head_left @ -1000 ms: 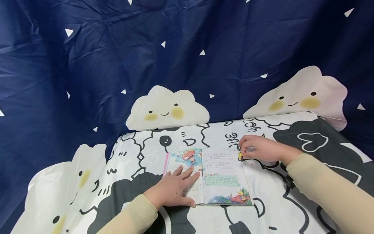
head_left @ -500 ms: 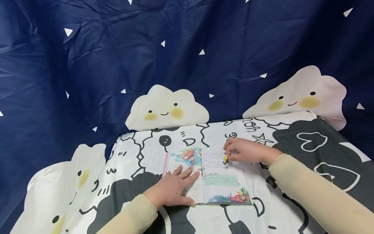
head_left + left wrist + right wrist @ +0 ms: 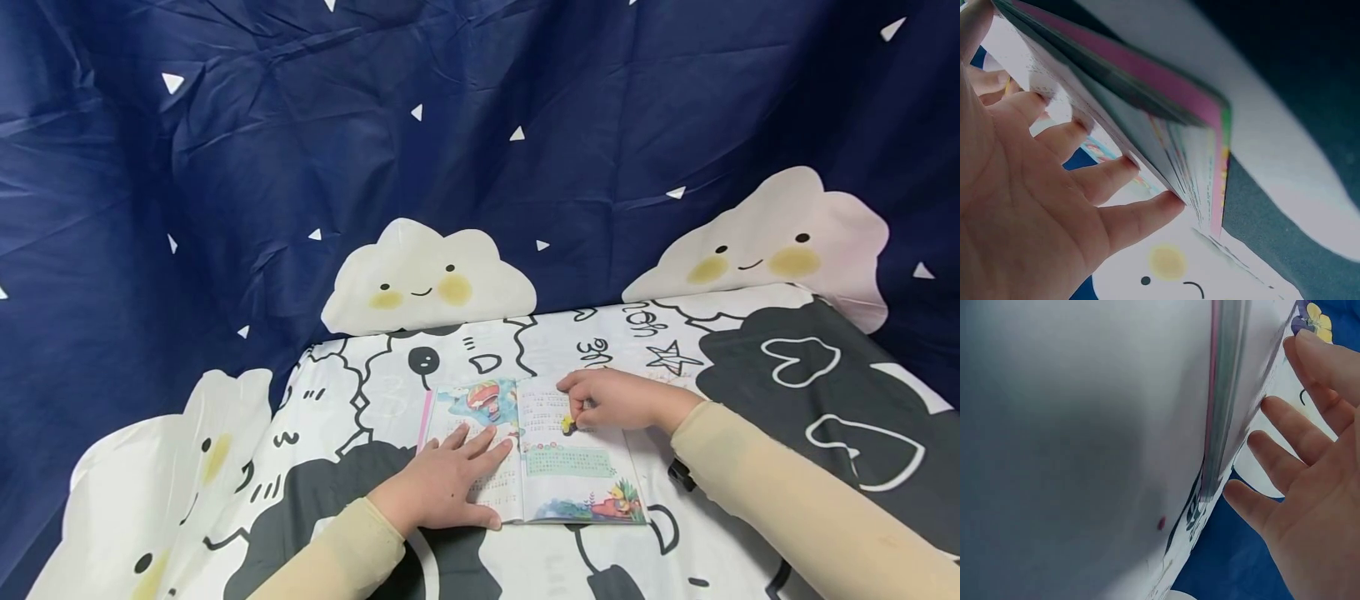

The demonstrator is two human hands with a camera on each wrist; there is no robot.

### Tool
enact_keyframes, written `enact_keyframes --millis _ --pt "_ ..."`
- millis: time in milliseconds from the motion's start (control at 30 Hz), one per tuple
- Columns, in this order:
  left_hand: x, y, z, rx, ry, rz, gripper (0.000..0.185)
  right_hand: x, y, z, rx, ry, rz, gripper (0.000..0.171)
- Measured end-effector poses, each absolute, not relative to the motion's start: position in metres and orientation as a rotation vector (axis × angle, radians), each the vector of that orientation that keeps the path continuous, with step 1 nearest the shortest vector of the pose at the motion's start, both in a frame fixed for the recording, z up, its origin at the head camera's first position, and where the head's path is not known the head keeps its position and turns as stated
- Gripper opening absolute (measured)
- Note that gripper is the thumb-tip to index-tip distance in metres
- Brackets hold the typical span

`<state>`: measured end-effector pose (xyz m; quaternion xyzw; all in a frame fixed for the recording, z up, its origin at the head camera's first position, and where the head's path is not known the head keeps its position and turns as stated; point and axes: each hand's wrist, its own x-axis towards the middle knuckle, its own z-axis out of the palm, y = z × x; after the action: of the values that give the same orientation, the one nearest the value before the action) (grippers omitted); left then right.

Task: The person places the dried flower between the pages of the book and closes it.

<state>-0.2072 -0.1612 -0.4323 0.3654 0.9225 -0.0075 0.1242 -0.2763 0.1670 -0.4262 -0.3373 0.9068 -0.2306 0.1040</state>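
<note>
Flower point(image 3: 1316, 322) partly hidden in the pinching right hand point(image 3: 618, 400), open book point(image 3: 562, 489) part-covered by the spread left hand point(image 3: 452, 482)

Draped in white cloth point(image 3: 536, 558), printed with black doodles, large dark patches point(image 3: 738, 362) and a star point(image 3: 673, 358). Carries an open book point(image 3: 547, 487), laid flat with printed pages facing up. Also shows a small pink speck point(image 3: 1161, 523) near the book's edge; too small to tell if loose or printed.

Left page point(image 3: 468, 408) partly hidden under the left hand point(image 3: 450, 483), print point(image 3: 542, 412) on the right page point(image 3: 570, 487) illegibly small
</note>
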Motion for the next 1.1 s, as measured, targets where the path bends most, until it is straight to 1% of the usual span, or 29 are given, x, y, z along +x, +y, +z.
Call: enact_keyframes --millis 400,667,900,967,1100 --pt "-0.206 -0.162 -0.433 1.038 2.688 -0.016 0.097 -0.274 0.162 -0.430 -1.007 2.689 -0.650 0.025" --pt "-0.206 -0.162 -0.433 1.064 2.693 -0.006 0.096 -0.272 0.162 -0.429 -1.018 2.703 -0.633 0.025" --pt "-0.206 -0.162 -0.433 1.074 2.690 -0.006 0.096 -0.272 0.169 -0.426 -1.018 2.687 -0.634 0.014" --pt "-0.207 -0.162 -0.433 1.077 2.690 -0.011 0.096 -0.272 0.173 -0.425 -1.015 2.691 -0.622 0.017" --pt "-0.206 -0.162 -0.432 1.082 2.695 -0.020 0.097 -0.269 0.182 -0.423 -1.010 2.707 -0.603 0.031"
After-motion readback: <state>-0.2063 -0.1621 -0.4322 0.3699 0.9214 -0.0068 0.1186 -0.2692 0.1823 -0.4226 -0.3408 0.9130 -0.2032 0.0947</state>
